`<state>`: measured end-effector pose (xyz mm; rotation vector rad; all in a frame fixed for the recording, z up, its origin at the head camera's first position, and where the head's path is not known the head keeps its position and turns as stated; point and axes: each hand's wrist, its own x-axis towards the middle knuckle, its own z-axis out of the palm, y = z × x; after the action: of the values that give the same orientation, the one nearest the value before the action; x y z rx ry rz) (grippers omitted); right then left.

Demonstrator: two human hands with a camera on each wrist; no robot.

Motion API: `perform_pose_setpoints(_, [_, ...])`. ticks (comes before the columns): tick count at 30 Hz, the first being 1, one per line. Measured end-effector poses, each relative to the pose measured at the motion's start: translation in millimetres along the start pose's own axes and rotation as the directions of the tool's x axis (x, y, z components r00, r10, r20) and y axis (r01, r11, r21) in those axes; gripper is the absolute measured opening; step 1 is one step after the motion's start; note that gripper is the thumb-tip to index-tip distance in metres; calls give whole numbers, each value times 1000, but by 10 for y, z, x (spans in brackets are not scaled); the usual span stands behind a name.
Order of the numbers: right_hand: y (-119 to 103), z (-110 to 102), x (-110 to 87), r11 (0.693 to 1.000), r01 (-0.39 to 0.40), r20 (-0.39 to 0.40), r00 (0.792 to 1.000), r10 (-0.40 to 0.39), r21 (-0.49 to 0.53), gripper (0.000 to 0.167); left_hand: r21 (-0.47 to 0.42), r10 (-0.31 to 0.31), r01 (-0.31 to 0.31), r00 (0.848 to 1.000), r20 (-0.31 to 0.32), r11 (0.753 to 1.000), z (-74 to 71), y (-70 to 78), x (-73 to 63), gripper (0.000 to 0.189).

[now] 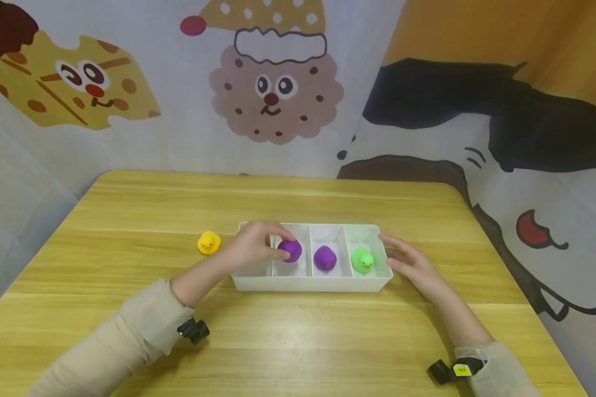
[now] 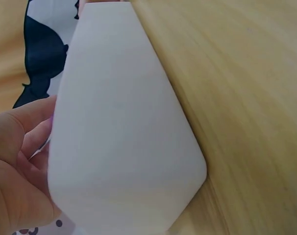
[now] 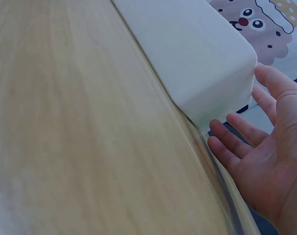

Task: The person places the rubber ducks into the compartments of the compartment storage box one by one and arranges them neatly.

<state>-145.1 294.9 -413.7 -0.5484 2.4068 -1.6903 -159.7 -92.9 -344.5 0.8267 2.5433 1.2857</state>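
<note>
A white divided box (image 1: 310, 284) lies lengthwise on the table, with several compartments in a row. My left hand (image 1: 255, 242) reaches over its left end and pinches a purple toy duck (image 1: 291, 251) between thumb and fingers, at the second compartment from the left. Another purple duck (image 1: 325, 258) sits in the compartment to its right. The rightmost compartment holds a green duck (image 1: 362, 260). At the box's right end is my right hand (image 1: 414, 266), its relaxed fingers (image 3: 236, 139) spread right beside the end wall. In the left wrist view the box wall hides the left fingertips.
A yellow toy duck (image 1: 209, 242) stands on the wooden table (image 1: 298, 342), left of the box and close to my left forearm. Behind the table hangs a cloth (image 1: 179, 143) printed with cartoon figures. Each wrist wears a small black camera.
</note>
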Motion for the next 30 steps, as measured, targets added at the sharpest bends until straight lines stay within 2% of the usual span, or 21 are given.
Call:
perform_pose_setpoints(15, [-7,-8,-10,1000,-6,1,1000,6,12,49,70,-28,27,1000,6,997,125,-96,88,26])
perform_pose_setpoints(23, [-5,2,-4,1000,-13,-2,1000,13,22,49,99,11,-12,1000,12,995,188,-191,111,26])
perform_pose_setpoints(30, [3,7,2,999,-6,-1,1000,6,36,49,146,-37,36,999,5,989,222,-188,137,25])
